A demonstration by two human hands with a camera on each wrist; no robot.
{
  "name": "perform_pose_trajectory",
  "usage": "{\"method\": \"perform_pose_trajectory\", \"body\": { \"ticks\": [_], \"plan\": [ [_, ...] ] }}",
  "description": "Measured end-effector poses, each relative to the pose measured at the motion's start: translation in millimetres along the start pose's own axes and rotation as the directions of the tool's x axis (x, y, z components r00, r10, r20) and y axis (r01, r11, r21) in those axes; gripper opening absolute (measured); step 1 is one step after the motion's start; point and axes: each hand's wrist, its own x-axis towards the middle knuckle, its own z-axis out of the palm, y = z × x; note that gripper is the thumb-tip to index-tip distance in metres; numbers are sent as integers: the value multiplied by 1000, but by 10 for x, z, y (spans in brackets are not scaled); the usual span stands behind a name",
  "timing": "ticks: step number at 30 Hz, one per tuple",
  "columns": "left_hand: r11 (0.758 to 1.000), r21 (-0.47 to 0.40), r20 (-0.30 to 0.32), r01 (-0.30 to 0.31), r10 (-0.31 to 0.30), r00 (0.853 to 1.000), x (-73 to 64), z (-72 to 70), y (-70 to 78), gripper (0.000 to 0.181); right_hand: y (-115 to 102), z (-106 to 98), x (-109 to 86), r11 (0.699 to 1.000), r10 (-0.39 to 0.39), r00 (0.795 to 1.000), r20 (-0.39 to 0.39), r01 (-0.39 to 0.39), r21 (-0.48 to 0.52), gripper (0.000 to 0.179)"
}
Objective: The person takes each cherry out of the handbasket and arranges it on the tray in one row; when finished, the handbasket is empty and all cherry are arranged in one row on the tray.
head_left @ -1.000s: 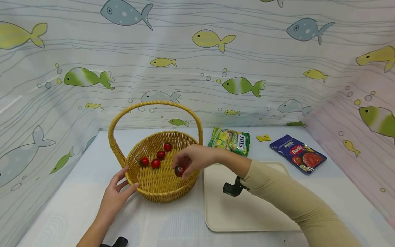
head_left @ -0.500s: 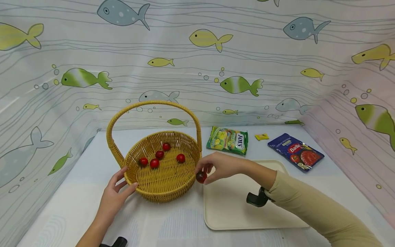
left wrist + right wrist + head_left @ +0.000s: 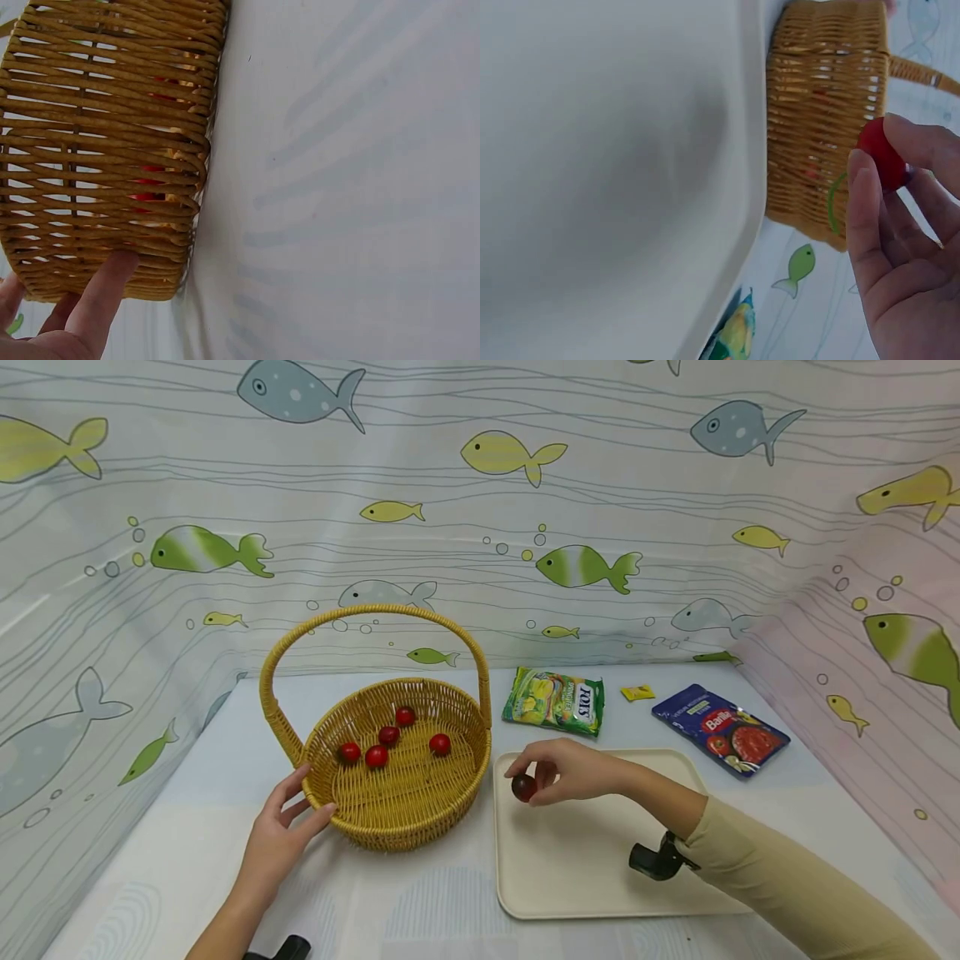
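Observation:
My right hand (image 3: pixel 570 770) pinches a dark red cherry (image 3: pixel 523 787) between thumb and fingertips, over the left part of the beige tray (image 3: pixel 600 903). In the right wrist view the cherry (image 3: pixel 882 154) shows a thin green stem, and it hangs above the tray's surface. A yellow wicker basket (image 3: pixel 408 837) with a tall arched handle stands left of the tray. Inside it lie several red cherries (image 3: pixel 377 757). My left hand (image 3: pixel 279 839) touches the basket's outer wall at the front left, thumb and fingers spread. The left wrist view shows a fingertip resting on the weave.
Behind the tray lies a green snack packet (image 3: pixel 553 701). A small yellow sachet (image 3: pixel 637 692) and a blue Barilla pouch (image 3: pixel 722 729) lie at the back right. The basket's handle (image 3: pixel 375 609) arches high over it. Fish-patterned sheeting (image 3: pixel 480 527) surrounds the white table.
My right hand has carried the cherry out of the basket, rightward across the rim, to above the tray. A cherry it hid in the basket now shows. My left hand stays in place.

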Motion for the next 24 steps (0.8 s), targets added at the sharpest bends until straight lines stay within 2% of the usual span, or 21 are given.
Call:
{"method": "perform_pose_trajectory", "body": {
  "ticks": [16,24],
  "plan": [
    [1000,-4,-9,23,-23,1000,-11,6,14,76,307,32,-201,997,10,997,-76,-4,80,33],
    [1000,-6,-7,28,-28,1000,-6,12,21,77,327,85,-215,986,71,990,-121,-52,157,25]
  ]
}}
